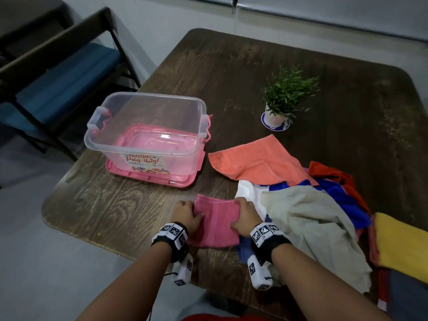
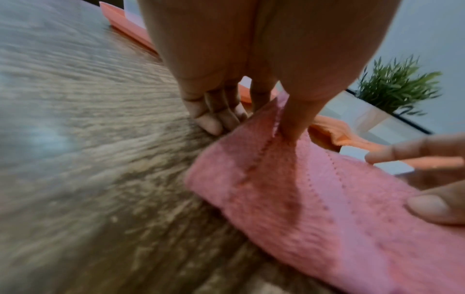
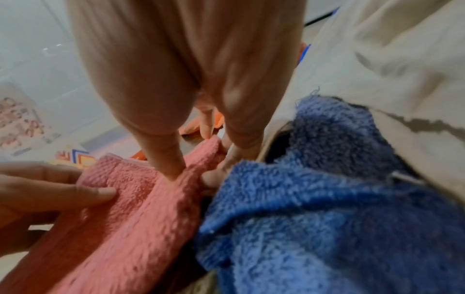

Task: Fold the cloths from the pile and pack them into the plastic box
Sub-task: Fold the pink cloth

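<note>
A person's left hand (image 1: 187,215) and right hand (image 1: 244,215) pinch opposite side edges of a folded pink cloth (image 1: 216,222) at the table's (image 1: 111,212) near edge. The empty plastic box (image 1: 148,135) stands farther off to the left, nearer the left hand; the pile (image 1: 312,205) lies right.

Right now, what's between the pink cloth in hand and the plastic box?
Head view: only bare table between the pink cloth, which left hand and right hand both grip, and the plastic box, standing on its pink lid.
</note>
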`<state>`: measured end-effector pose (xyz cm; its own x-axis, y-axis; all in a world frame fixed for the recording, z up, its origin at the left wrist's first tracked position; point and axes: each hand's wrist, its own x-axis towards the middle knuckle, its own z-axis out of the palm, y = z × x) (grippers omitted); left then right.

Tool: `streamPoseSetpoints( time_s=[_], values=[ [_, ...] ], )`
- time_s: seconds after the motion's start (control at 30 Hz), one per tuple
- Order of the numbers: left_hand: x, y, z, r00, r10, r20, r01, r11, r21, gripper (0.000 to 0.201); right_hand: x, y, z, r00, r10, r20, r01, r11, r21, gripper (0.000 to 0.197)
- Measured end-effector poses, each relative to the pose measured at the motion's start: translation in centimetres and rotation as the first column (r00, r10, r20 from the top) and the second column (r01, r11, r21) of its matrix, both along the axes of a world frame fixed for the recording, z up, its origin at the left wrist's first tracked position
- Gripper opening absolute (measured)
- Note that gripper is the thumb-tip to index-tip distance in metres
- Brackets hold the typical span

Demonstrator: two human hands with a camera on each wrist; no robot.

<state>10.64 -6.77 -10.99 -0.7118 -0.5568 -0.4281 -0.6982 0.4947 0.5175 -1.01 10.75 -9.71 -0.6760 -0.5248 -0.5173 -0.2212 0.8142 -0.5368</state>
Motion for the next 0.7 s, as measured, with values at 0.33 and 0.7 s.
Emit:
streamPoseSetpoints(
  time_s=[0.33, 0.7],
  values=[
    [-3.2, 1.8, 7.7, 0.846, -0.149, -0.512, 0.195, 0.98, 0.037, 0.036, -0.8, 1.8, 0.1, 0.823, -0.377, 0.425, 0.503, 0.832, -0.235, 0.063],
    [-12.7, 13.7, 17.8, 0.673, -0.201, -0.712, 0.511, 0.822, 0.251, 0.03, -2.4, 10.4, 8.9, 0.378, -0.215, 0.9, 0.903, 0.302, -0.307, 0.036]
  ],
)
